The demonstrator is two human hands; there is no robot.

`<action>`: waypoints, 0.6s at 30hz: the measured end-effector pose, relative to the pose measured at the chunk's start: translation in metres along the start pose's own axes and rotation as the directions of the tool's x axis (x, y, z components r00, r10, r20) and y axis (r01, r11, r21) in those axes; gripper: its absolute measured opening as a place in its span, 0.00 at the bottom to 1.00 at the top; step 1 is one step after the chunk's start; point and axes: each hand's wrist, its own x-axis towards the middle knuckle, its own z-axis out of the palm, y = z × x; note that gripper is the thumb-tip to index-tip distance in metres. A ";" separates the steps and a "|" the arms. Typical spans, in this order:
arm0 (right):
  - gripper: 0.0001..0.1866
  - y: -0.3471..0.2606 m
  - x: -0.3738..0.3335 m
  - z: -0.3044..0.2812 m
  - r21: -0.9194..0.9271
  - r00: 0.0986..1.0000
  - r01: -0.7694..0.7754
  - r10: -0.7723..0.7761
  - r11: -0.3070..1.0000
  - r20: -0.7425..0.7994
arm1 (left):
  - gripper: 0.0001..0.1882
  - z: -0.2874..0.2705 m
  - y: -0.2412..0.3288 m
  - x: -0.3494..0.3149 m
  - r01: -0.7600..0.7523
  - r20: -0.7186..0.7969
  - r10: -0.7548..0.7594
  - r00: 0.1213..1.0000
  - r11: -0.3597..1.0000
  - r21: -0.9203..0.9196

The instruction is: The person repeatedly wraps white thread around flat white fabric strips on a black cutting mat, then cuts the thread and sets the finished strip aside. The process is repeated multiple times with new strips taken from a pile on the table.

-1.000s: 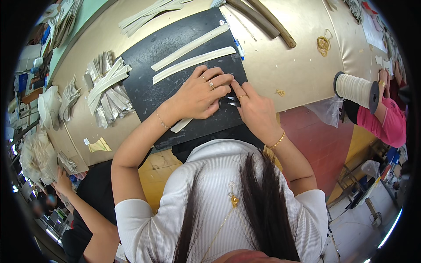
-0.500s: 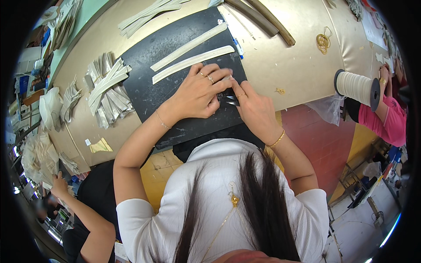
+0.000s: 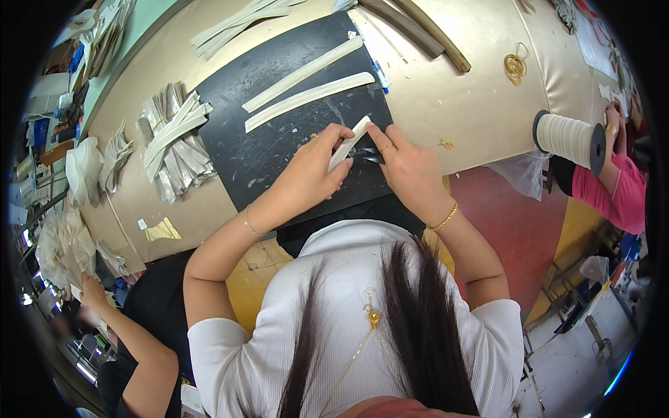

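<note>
My left hand (image 3: pixel 313 167) pinches a short white strip (image 3: pixel 343 148), fingers on one side and thumb at its lower end. The strip slants up to the right over a black board (image 3: pixel 279 174). The index fingertip of my right hand (image 3: pixel 411 164) touches the strip's upper end. In that same hand sit small scissors (image 3: pixel 371 157); their pointed, slightly parted blades stick out leftward from under the fingers, and their handles are hidden. Two long cream strips, an upper one (image 3: pixel 303 75) and a lower one (image 3: pixel 310 102), lie side by side on the board beyond my hands.
Bundled strips (image 3: pixel 178 146) lie left of the board. Toward the far right are wooden sticks (image 3: pixel 411 31), coiled yellow cord (image 3: pixel 515 66) and a white cord spool (image 3: pixel 568 141). A pen (image 3: pixel 380 76) lies at the board's edge. Other people's arms show at left (image 3: pixel 143 348) and right (image 3: pixel 610 167).
My left hand has drawn back slightly and turned, so the short white strip now shows between its fingers. My right hand, still with the scissors, has barely moved.
</note>
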 end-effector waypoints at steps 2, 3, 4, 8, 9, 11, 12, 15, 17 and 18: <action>0.35 0.005 0.001 -0.002 0.030 0.999 -0.021 0.019 0.999 0.047 | 0.16 -0.019 0.022 0.005 0.390 0.253 -0.347 0.903 0.909 -0.143; 0.34 0.007 0.001 -0.003 0.022 0.999 -0.018 0.017 1.000 0.049 | 0.15 -0.024 0.021 0.007 0.284 0.242 -0.285 0.927 0.958 0.041; 0.33 0.008 0.002 -0.004 0.015 0.999 -0.017 0.016 1.000 0.050 | 0.15 -0.031 0.017 0.007 0.165 0.244 -0.220 0.945 0.960 0.225; 0.30 0.007 0.003 -0.006 -0.039 0.999 -0.002 0.004 0.999 0.042 | 0.12 -0.036 0.005 0.013 -0.268 -0.024 0.392 0.920 0.672 0.690; 0.30 0.007 0.003 -0.006 -0.037 1.000 0.007 -0.006 0.999 0.029 | 0.11 -0.036 -0.003 0.023 -0.427 -0.039 0.567 0.823 0.661 0.618; 0.30 0.008 0.003 -0.003 -0.030 1.000 0.022 -0.022 0.999 0.003 | 0.10 -0.029 -0.015 0.037 -0.431 -0.117 0.592 0.797 0.694 0.577; 0.30 0.008 0.003 -0.003 -0.034 1.000 0.020 -0.020 0.999 0.003 | 0.10 -0.025 -0.018 0.045 -0.435 -0.155 0.602 0.783 0.709 0.555; 0.31 0.007 0.002 -0.002 -0.041 1.000 0.008 -0.007 0.999 0.006 | 0.08 -0.014 -0.015 0.066 -0.197 -0.320 0.266 0.909 0.952 0.233; 0.31 0.006 0.002 -0.002 -0.044 1.000 -0.004 0.005 0.999 0.020 | 0.09 -0.008 -0.009 0.068 -0.168 -0.332 0.279 0.901 0.930 0.327; 0.31 0.006 0.002 -0.002 -0.043 1.000 -0.005 0.006 0.999 0.021 | 0.10 -0.006 -0.006 0.069 -0.152 -0.338 0.286 0.897 0.916 0.371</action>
